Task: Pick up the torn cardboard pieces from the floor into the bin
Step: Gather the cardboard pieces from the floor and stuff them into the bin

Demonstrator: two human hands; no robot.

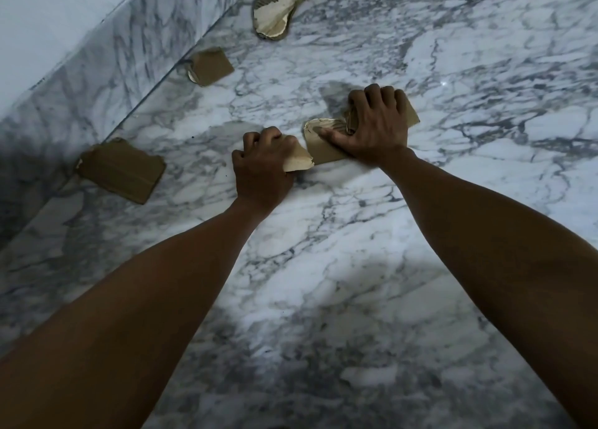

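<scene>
My left hand is closed around a pale torn cardboard piece just above the marble floor. My right hand grips a brown cardboard piece whose edges stick out on both sides of the fingers. Three more torn pieces lie on the floor along the wall: a brown rectangle at left, a smaller brown one farther on, and a curled pale one at the top. No bin is in view.
A grey-veined white marble floor fills the view. A marble skirting and white wall run diagonally along the left side.
</scene>
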